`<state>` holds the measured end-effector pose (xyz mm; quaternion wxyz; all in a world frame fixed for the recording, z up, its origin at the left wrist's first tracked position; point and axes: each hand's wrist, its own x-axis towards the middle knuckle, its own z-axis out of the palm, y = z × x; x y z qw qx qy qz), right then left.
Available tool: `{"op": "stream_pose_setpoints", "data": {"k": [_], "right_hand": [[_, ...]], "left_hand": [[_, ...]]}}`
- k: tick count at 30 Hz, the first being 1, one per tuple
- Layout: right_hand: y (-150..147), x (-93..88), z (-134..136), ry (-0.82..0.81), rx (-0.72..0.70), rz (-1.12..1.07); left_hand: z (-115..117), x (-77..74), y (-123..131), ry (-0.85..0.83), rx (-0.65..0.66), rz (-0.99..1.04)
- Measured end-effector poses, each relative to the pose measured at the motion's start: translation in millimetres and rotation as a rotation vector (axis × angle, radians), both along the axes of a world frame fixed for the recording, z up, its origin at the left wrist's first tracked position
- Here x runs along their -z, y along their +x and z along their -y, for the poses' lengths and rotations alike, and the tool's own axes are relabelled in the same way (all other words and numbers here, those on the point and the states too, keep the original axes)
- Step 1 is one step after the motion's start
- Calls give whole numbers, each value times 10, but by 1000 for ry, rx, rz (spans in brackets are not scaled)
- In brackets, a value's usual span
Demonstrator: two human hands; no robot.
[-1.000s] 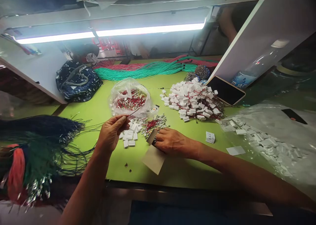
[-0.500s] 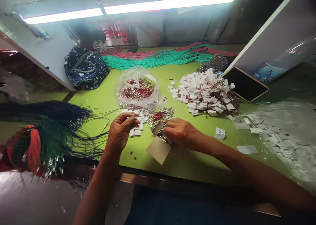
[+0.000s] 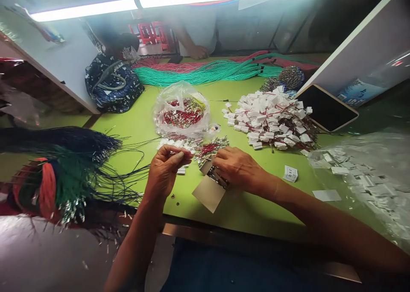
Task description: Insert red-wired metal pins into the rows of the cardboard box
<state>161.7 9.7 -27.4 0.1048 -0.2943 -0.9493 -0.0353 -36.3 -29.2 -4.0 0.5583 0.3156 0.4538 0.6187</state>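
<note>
My left hand is closed in a pinch on a short, thin red wire, just left of the other hand. My right hand has its fingers curled down over a shiny slotted metal piece; whatever the fingertips hold is hidden. Tan card-like flaps stick out from that metal piece toward the table's front edge. Right behind both hands lies a small heap of red wires with metal ends. White plastic connector housings are partly covered by my left hand.
A clear bag of red wires stands behind. White connectors on wires are piled to the right, near a phone and a bag of white housings. Dark wire bundles hang over the left edge. Green wires lie at the back.
My left hand has moved right with the red wire, nearer my right hand. The right fingers have shifted slightly at the metal piece. The whole view has shifted a little.
</note>
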Motion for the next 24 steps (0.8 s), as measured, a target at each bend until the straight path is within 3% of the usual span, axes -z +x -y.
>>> {"op": "stream_pose_setpoints", "data": {"k": [10, 16, 24], "right_hand": [[-165, 249, 93, 290, -17, -193], [-186, 255, 165, 299, 19, -250], [-153, 307, 131, 205, -53, -290]], "left_hand": [[0, 143, 67, -89, 5, 91], [8, 216, 72, -128, 23, 113], [11, 249, 74, -140, -13, 130]]}}
